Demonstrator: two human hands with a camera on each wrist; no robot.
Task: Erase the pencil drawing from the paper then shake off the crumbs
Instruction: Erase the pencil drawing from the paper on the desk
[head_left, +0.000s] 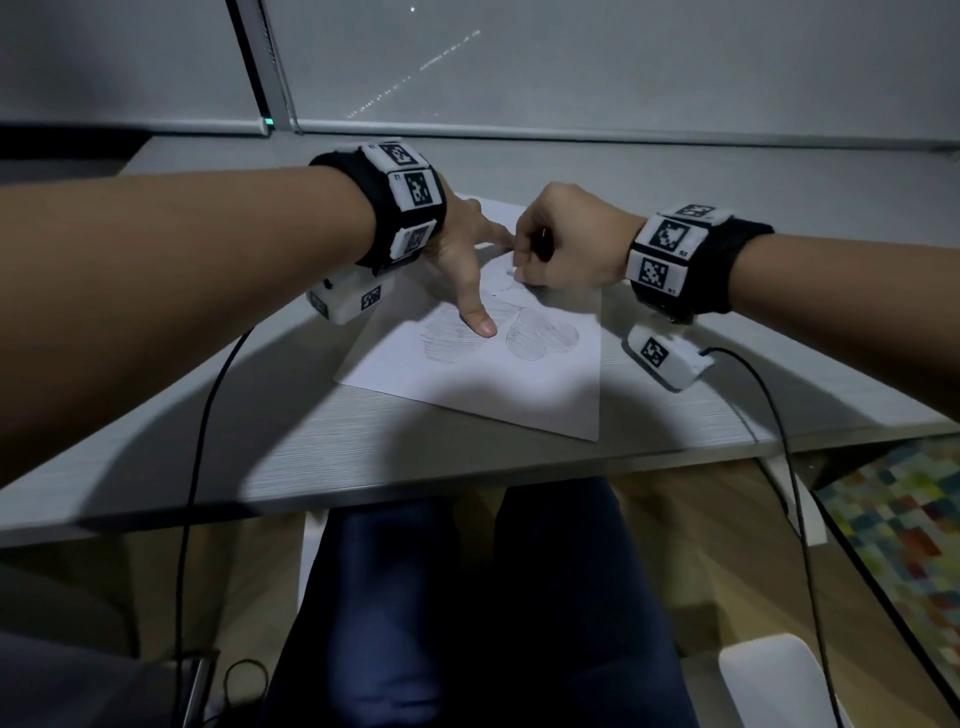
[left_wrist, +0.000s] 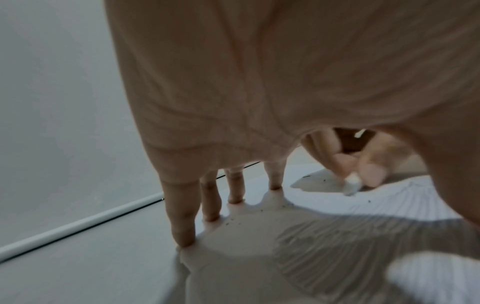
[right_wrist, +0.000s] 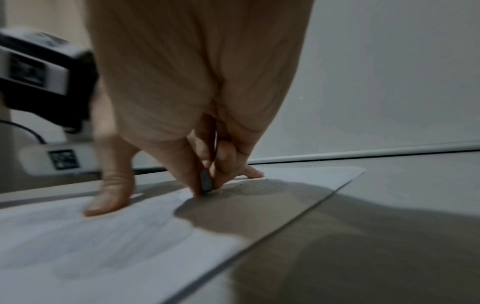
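Right grip: right hand is pinching the eraser between thumb and fingertips, fingers curled tight round it, its tip pressing down on the paper.
Left grip: left hand is lying spread, fingers straight, holding nothing; fingertips are pressing the sheet flat, thumb reaching out over the shaded part.
Eraser spot: sitting at the far end of the drawing, just beside the left forefinger.
Drawing: hatched pencil lobes are showing near the sheet's middle, between the two hands and nearer the person.
Crumbs: dark specks are lying on the sheet around the left fingertips and by the eraser.
Paper: lying flat on the grey worktop, turned at an angle to its front edge.
Wrists: both are wearing marker bands with cables trailing off the worktop.
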